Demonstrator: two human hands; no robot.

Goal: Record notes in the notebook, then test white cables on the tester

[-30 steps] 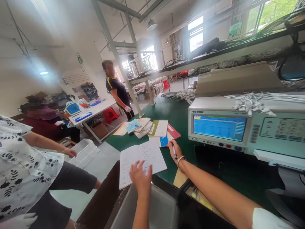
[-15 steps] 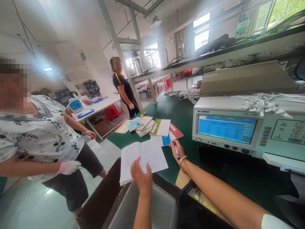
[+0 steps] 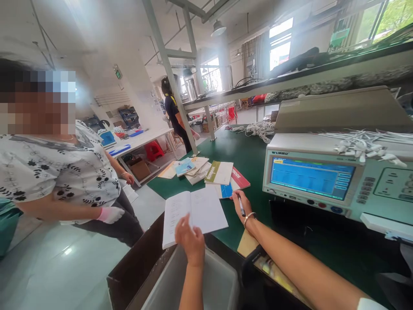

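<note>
An open notebook (image 3: pixel 209 211) lies at the green table's corner, with handwriting on its left page and a nearly bare right page. My left hand (image 3: pixel 191 243) is over the notebook's lower edge, fingers partly bent and apart, with nothing seen in them. Whether its fingertips touch the paper I cannot tell. Just right of the notebook, my right hand (image 3: pixel 243 204) is closed around a pen (image 3: pixel 241 206) and rests on the table. Beyond the notebook lie several booklets, among them a green-and-white notepad (image 3: pixel 219 173) and a red one (image 3: pixel 240 177).
A test instrument (image 3: pixel 311 176) with a lit blue screen stands at right, bundled white cables (image 3: pixel 368 146) on top. Below my left hand is a grey bin (image 3: pixel 206 284). A person (image 3: pixel 80 181) wearing one glove stands at left; another (image 3: pixel 176 116) is farther back.
A notebook page has turned over: writing now shows on the left, and the right page is nearly bare. The person at left has come closer; the far one has turned away.
</note>
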